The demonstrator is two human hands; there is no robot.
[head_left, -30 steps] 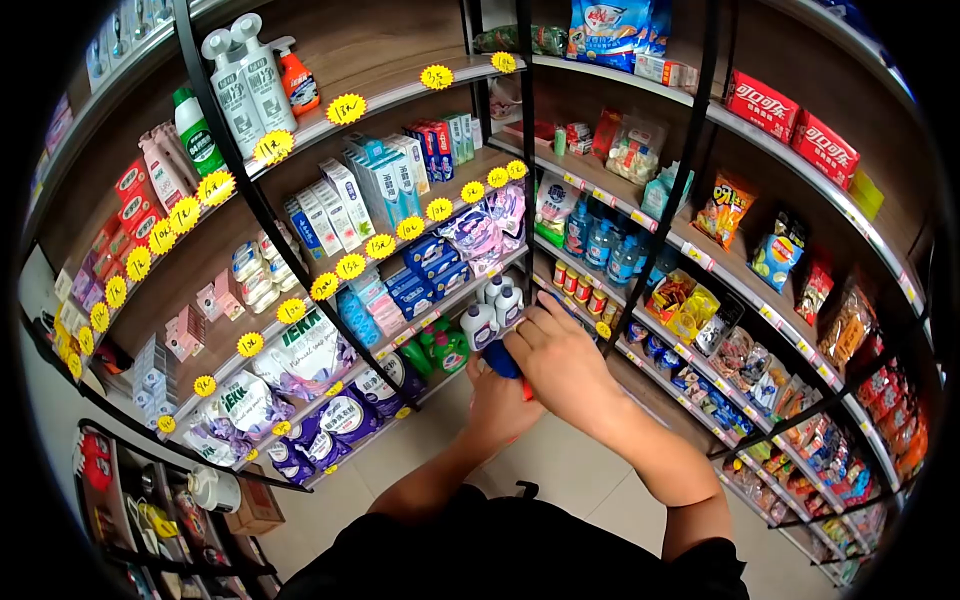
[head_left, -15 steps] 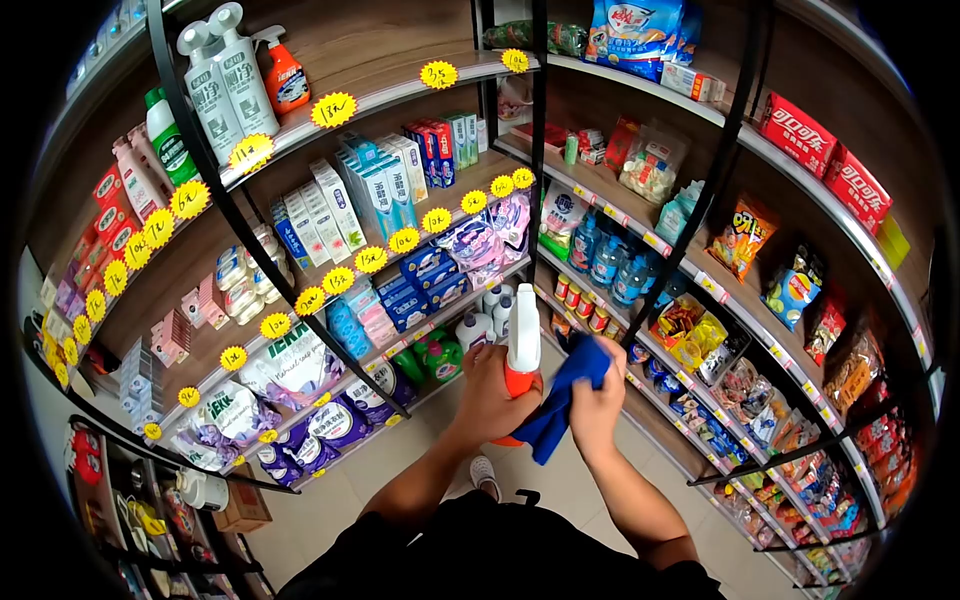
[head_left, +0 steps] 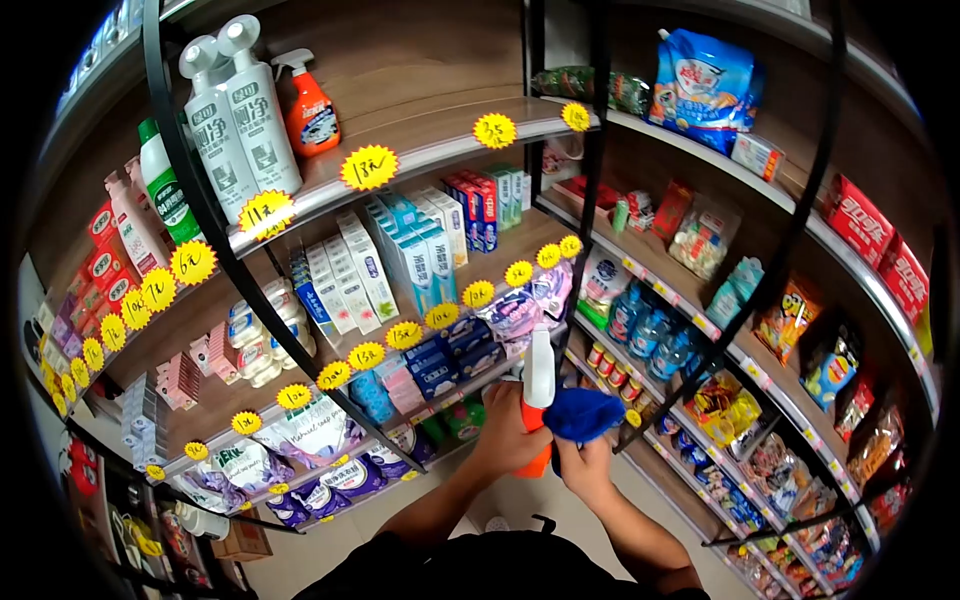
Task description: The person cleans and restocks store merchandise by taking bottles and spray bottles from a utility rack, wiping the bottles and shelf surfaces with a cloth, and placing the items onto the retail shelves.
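An orange spray bottle with a white trigger head [head_left: 540, 370] stands nearly upright in front of my body. My left hand [head_left: 502, 438] is wrapped round its upper part. Close beside it on the right, my right hand [head_left: 584, 468] grips a blue cloth [head_left: 583, 413] from below. The cloth is bunched above the fingers and partly hides them. Cloth and bottle are very near each other; whether they touch I cannot tell. On the top shelf, a similar orange spray bottle [head_left: 313, 115] stands beside two grey-white bottles [head_left: 240, 130].
Shelving curves round me on both sides, with black uprights [head_left: 590, 150]. Toothpaste boxes [head_left: 345, 270] fill part of the middle left shelf. Purple detergent bags [head_left: 345, 478] lie lower down. Blue-capped bottles [head_left: 648, 335] and snack bags [head_left: 790, 320] line the right side.
The view has shifted, so the shelves sit lower and further right. The blue cloth, hanging down before, is now bunched up above my right hand. Both hands keep their holds.
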